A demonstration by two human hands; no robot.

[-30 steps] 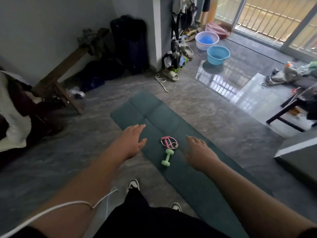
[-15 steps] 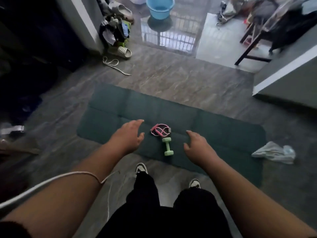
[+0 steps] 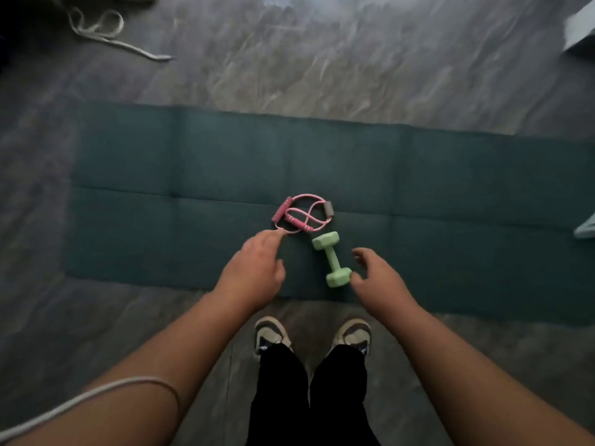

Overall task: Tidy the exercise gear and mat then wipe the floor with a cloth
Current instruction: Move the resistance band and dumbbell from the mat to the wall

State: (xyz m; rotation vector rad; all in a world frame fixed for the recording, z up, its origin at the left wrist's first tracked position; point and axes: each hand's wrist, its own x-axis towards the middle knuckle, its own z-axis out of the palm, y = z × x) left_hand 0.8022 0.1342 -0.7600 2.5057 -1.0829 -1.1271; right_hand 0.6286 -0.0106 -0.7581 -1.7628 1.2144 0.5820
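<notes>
Dumbbell (image 3: 331, 259), pale green, lies on the dark green mat (image 3: 161, 194) beside the pink resistance band (image 3: 301, 214). The left hand (image 3: 254, 268) reaches for the band, fingers loosely extended, holding nothing; the right hand (image 3: 376, 278), empty and half-curled, nears the dumbbell, which might roll if nudged. Both hands are lower and closer than a second ago.

Both forearms are bare, without sleeves. A thin white cord (image 3: 96, 392) loops across the left forearm at seven o'clock. Black trousers (image 3: 310, 397) cover the legs, above grey-and-white sneakers (image 3: 270, 333) with dark sides.
</notes>
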